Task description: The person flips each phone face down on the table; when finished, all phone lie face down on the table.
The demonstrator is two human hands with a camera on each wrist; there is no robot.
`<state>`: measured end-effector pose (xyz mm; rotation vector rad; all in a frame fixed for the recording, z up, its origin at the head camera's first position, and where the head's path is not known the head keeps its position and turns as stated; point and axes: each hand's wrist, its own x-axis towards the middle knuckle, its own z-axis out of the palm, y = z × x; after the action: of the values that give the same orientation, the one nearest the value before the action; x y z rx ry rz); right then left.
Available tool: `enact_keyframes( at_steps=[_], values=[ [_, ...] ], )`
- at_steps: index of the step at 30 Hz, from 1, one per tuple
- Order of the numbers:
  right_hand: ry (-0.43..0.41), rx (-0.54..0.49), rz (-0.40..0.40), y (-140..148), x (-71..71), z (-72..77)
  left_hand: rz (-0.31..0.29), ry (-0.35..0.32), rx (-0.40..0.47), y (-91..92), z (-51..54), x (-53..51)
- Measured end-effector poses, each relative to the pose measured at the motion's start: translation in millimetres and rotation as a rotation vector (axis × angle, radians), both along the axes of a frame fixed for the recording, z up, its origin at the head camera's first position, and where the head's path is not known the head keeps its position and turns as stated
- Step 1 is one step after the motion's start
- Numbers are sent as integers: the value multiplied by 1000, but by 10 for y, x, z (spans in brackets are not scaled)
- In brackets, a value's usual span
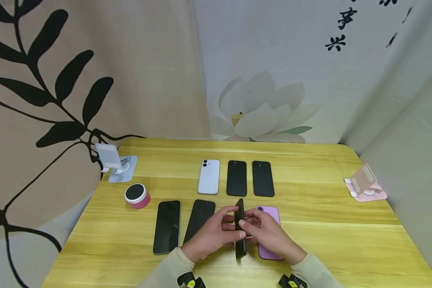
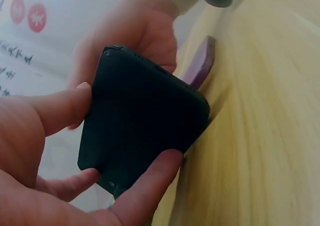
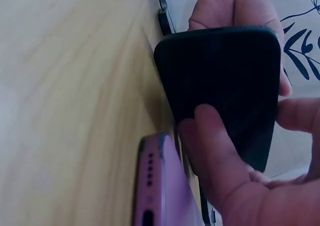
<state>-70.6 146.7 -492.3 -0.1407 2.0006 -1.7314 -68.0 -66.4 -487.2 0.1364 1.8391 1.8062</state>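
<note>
Two hands bring a dark phone [image 2: 142, 113] up on edge just left of the purple phone [image 1: 268, 253], in what appears to be a two-handed handling step. The left hand [image 1: 217, 230] pinches it between thumb and fingers; the right hand [image 1: 264, 230] does likewise from the purple phone's side (neither is spread wide). The next move seemingly calls for an even, steady grip.
</note>
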Motion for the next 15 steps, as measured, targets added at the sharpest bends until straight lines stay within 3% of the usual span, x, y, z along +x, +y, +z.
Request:
enact_keyframes(
  at_steps=[7, 10, 15],
  values=[
    [1, 25, -23, -32, 1, -17, -2, 179, -240, 105, 25, 34],
    [1, 21, -22, -31, 3, -21, 2, 193, -287, 122, 46, 53],
    [-16, -9, -14, -16, 1, -21, 11, 178, -273, 126, 61, 59]
  ],
)
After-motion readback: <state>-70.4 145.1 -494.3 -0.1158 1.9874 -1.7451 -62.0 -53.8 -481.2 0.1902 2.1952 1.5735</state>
